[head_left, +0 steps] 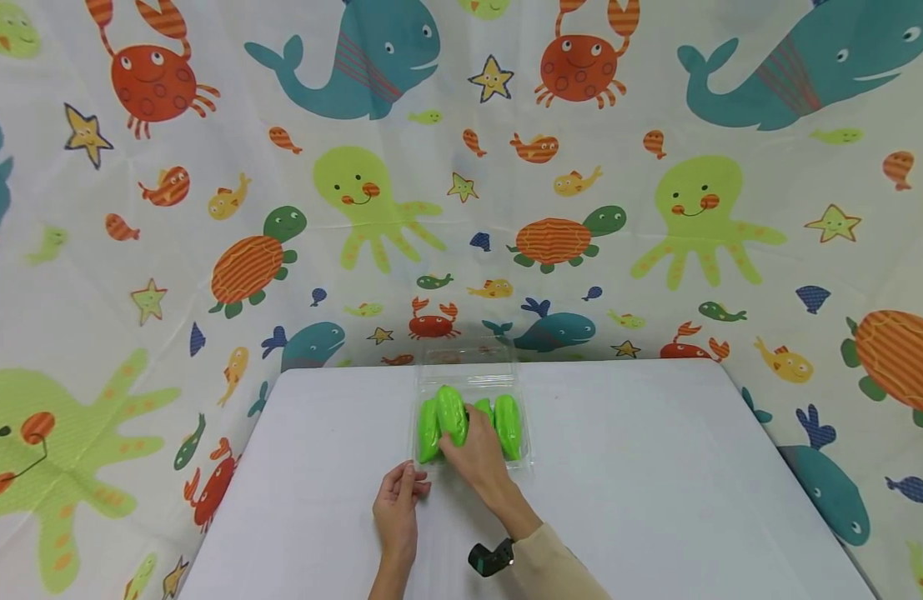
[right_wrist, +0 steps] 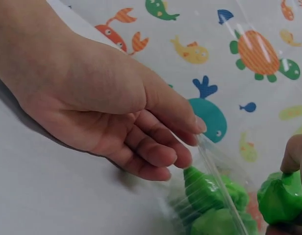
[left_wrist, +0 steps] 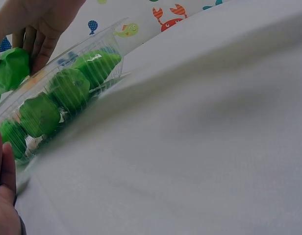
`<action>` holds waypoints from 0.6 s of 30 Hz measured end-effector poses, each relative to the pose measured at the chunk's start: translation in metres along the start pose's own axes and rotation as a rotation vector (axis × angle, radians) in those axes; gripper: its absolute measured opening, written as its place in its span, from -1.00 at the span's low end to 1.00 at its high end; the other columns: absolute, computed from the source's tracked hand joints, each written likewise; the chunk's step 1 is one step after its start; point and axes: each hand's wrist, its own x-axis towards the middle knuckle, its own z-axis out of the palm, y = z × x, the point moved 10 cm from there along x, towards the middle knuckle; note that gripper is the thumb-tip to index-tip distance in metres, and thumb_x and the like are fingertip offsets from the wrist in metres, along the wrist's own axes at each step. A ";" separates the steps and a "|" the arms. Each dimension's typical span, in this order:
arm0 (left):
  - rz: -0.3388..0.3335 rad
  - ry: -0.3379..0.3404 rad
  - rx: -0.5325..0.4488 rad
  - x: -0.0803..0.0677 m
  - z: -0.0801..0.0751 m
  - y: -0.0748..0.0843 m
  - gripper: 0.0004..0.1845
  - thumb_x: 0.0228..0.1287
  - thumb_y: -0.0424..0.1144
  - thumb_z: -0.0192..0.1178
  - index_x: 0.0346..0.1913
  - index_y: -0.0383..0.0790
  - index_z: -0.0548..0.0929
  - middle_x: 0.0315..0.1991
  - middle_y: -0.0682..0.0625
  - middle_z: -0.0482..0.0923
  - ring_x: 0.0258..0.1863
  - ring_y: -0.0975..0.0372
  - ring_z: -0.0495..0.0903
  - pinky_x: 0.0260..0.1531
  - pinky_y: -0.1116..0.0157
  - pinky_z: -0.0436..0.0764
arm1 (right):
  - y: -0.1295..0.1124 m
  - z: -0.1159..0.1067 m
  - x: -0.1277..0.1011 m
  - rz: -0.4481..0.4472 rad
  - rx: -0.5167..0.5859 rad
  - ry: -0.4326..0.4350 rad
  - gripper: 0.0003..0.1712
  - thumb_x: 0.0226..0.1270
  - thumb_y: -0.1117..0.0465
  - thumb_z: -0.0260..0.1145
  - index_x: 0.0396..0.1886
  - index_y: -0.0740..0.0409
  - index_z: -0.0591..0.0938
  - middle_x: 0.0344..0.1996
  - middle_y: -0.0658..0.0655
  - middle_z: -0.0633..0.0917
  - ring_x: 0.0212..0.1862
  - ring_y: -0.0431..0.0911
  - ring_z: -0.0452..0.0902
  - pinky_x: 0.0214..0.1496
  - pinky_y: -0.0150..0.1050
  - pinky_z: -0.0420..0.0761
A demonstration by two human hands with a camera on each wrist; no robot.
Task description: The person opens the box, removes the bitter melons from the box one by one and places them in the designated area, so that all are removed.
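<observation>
A shiny bright green elongated piece point(head_left: 451, 412) is gripped by my right hand point(head_left: 478, 450), above a clear plastic container point(head_left: 526, 450). In the right wrist view the rounded end of this green piece point(right_wrist: 281, 198) shows between the fingers. Inside the container stand more green pieces point(head_left: 509, 427), several in a row in the left wrist view. My left hand point(head_left: 397, 510) is at the container's near left corner, fingers loosely bent. Its thumb tip point(right_wrist: 200, 125) is by the clear rim point(right_wrist: 222, 183); whether it presses there I cannot tell.
The container's clear lid point(head_left: 467, 357) stands raised at the back, near the far edge of the white table point(head_left: 641, 483). A cloth point(head_left: 499, 183) printed with sea animals hangs behind. A small dark device point(head_left: 489, 558) sits at the right wrist.
</observation>
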 end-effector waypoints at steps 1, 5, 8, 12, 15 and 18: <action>-0.002 0.001 0.001 0.000 0.000 0.000 -0.61 0.49 -0.17 0.17 0.10 -0.48 0.53 -0.39 0.08 0.71 -0.45 0.33 0.67 -0.27 0.40 0.75 | 0.000 -0.002 0.001 -0.002 -0.003 0.009 -0.28 0.14 0.09 0.36 0.27 0.35 0.47 0.04 0.27 0.64 -0.08 -0.02 0.56 -0.07 -0.09 0.63; -0.007 -0.001 -0.003 -0.001 0.001 0.000 -0.61 0.49 -0.16 0.17 0.10 -0.47 0.52 -0.38 0.09 0.70 -0.44 0.34 0.66 -0.25 0.39 0.75 | 0.002 -0.012 0.003 0.000 0.018 0.034 -0.29 0.15 0.12 0.35 0.28 0.35 0.47 0.06 0.29 0.63 -0.02 0.05 0.58 0.00 -0.02 0.64; -0.003 -0.001 -0.009 -0.001 0.001 0.000 -0.61 0.48 -0.16 0.17 0.09 -0.47 0.51 -0.38 0.09 0.70 -0.44 0.34 0.65 -0.25 0.39 0.75 | 0.003 -0.021 0.006 0.001 0.033 0.047 -0.28 0.14 0.12 0.35 0.29 0.34 0.46 0.05 0.29 0.63 -0.04 0.06 0.58 -0.01 -0.02 0.64; -0.003 0.000 -0.015 -0.001 0.000 -0.001 -0.60 0.47 -0.14 0.19 0.08 -0.46 0.51 -0.38 0.08 0.70 -0.44 0.34 0.65 -0.25 0.39 0.75 | 0.006 -0.031 0.007 0.009 0.034 0.046 -0.27 0.15 0.11 0.35 0.31 0.32 0.46 0.00 0.26 0.62 -0.15 -0.01 0.55 -0.14 -0.11 0.63; -0.004 -0.002 -0.014 -0.001 0.000 -0.002 -0.59 0.47 -0.12 0.19 0.08 -0.45 0.51 -0.37 0.08 0.70 -0.44 0.33 0.65 -0.25 0.39 0.75 | 0.007 -0.039 0.007 0.004 0.037 0.055 -0.27 0.16 0.12 0.35 0.32 0.34 0.45 -0.02 0.26 0.61 -0.19 -0.03 0.53 -0.20 -0.14 0.63; 0.001 -0.004 -0.008 -0.001 0.000 -0.003 -0.58 0.47 -0.11 0.19 0.08 -0.46 0.52 -0.37 0.08 0.69 -0.44 0.34 0.65 -0.25 0.39 0.75 | 0.009 -0.046 0.007 -0.014 0.019 0.080 -0.27 0.14 0.14 0.35 0.30 0.36 0.46 -0.04 0.26 0.63 -0.22 -0.05 0.54 -0.25 -0.18 0.62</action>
